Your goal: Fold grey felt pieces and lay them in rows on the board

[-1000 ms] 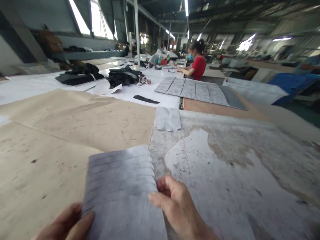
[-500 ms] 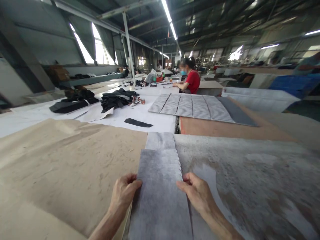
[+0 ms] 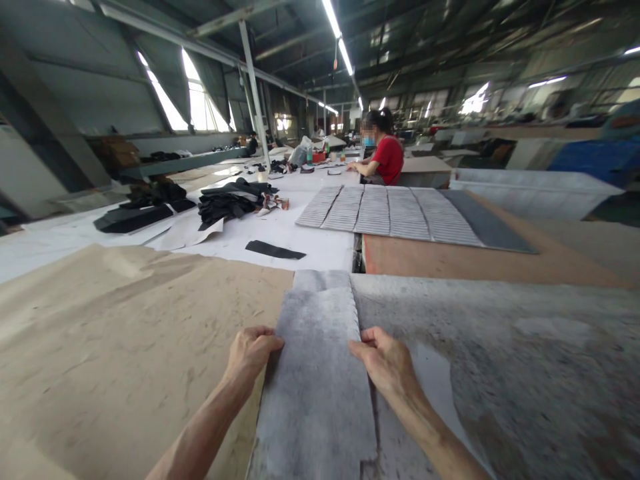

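Note:
A long grey fabric piece [image 3: 320, 373] lies lengthwise before me, over a row of overlapping grey pieces [image 3: 320, 280]. Their far end shows beyond it, and their stepped edges peek out along the right side. My left hand [image 3: 256, 350] pinches the left edge of the top piece between thumb and fingers. Opposite it, my right hand [image 3: 383, 357] pinches the right edge. Part of each hand's fingertips is hidden under the fabric. The near end of the top piece has a small notch at its right corner.
Brown paper [image 3: 125, 333] covers the left table; a stained grey board [image 3: 525, 340] lies right. Ahead are a black strip [image 3: 275, 250], a dark fabric pile [image 3: 233, 203] and a panel of overlapped grey strips [image 3: 390, 213]. A person in red [image 3: 387, 160] sits at the far table.
Both hands have moved forward, away from me, carrying the top fabric piece. It now covers more of the pieces beneath, and its near end has come into view.

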Motion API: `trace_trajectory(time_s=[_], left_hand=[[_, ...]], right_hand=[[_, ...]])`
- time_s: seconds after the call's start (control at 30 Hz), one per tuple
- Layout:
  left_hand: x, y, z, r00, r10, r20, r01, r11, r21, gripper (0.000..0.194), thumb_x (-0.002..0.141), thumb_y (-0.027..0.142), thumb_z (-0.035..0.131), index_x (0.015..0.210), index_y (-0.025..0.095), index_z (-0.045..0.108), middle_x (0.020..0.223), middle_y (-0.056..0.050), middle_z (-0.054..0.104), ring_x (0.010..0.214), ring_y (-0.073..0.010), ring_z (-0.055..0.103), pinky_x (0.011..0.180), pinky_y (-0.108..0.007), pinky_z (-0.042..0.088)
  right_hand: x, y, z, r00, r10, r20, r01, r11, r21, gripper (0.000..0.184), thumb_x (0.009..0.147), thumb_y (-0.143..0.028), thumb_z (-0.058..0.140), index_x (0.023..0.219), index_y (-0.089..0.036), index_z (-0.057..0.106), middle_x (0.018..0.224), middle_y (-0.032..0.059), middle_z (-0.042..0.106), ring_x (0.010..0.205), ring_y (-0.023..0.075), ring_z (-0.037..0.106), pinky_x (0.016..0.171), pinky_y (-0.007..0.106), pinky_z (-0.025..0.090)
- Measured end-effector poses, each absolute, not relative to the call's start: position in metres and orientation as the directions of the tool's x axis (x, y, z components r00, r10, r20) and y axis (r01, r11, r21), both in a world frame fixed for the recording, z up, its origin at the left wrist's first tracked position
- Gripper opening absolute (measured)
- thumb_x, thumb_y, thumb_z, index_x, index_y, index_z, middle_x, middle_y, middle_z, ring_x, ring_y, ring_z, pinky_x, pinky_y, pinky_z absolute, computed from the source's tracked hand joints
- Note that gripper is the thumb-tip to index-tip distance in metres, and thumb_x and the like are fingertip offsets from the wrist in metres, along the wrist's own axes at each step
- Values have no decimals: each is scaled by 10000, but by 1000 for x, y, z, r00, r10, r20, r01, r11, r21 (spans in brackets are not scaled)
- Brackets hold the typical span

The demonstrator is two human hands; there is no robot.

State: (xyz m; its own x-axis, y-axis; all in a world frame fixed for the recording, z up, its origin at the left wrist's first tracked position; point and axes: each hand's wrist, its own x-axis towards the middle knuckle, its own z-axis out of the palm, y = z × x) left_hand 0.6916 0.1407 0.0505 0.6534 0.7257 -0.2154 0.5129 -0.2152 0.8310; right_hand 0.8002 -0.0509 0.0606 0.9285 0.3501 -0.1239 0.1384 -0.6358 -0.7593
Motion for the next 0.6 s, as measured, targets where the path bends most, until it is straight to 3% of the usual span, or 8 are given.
trace_trajectory(time_s=[0.13,0.33,0.6], left_hand=[[697,146,35,656,715,-243,580,-271,768,240,787,351,570,697,129,583,621,32,542,597,-109,520,571,-254,420],[701,152,18,626,721,-295,656,-283,700,258,833,368,530,880,122,587,822,-11,602,685,-123,571,611,-280,481],[702,147,21,617,727,-300,695,-325,642,260,811,383,552,783,128,597,693,15,580,654,-126,560,631,-295,463]], right_hand=[[804,-48,56,945,291,-150,123,-740,-661,148,685,-331,520,743,-213,589,648,-7,617,638,167,561,563,247,330],[809,-47,52,940,263,-216,96,-814,-573,109,649,-329,540,687,-241,591,586,-17,596,614,174,551,542,248,292],[812,-51,49,924,313,-220,126,-791,-598,96,664,-317,510,672,-242,570,556,-53,583,590,143,544,519,230,287]])
